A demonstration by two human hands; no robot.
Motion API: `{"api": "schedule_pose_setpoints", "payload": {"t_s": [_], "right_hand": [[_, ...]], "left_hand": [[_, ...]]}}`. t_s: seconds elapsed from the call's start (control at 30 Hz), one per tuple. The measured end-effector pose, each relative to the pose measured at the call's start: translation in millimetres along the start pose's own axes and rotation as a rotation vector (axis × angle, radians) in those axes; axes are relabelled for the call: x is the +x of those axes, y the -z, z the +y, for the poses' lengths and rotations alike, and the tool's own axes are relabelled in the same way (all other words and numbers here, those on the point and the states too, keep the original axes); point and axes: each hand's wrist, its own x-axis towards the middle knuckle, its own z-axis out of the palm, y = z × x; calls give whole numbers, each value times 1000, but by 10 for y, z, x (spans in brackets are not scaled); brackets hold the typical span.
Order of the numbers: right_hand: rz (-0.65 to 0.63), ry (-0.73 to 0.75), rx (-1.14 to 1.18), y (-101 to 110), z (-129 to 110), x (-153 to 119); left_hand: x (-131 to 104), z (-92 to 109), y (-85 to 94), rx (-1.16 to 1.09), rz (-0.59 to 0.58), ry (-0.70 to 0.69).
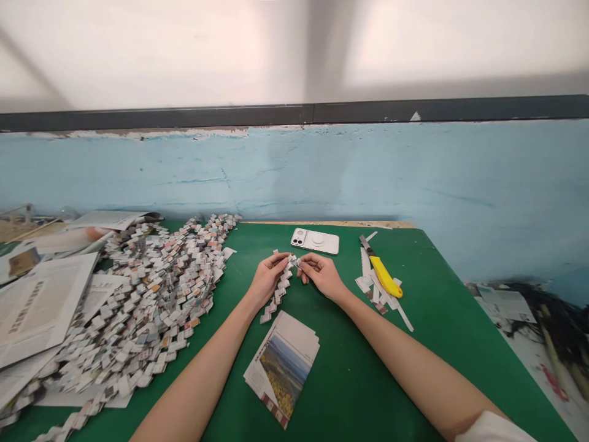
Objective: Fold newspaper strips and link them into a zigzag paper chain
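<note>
A zigzag chain of folded paper (277, 294) hangs from my left hand (268, 276), whose thumb and fingers pinch its upper part. Close beside it, my right hand (321, 274) has its fingertips closed at the chain's top end, on a small folded paper piece (297, 263). How that piece sits against the chain is too small to tell. Just nearer to me than the hands lies a small stack of printed paper sheets (286, 368), the top one with a landscape photo. A white phone (322, 242) rests face down beyond my hands.
A large heap of folded paper chains (161, 294) covers the table's left side, next to newspaper sheets (41, 307). To the right, a yellow-handled knife (385, 276) lies on paper strips (368, 283). The green table (442, 344) meets a blue wall (322, 172) behind.
</note>
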Motion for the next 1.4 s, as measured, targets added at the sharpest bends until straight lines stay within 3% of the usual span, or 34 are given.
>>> {"api": "schedule_pose_setpoints", "payload": {"t_s": [0.9, 1.4], "right_hand": [[1, -6, -38, 40, -18, 8], [107, 7, -90, -35, -9, 15]], "left_hand": [[-25, -2, -23, 146, -20, -64], [18, -86, 26, 209, -45, -111]]}}
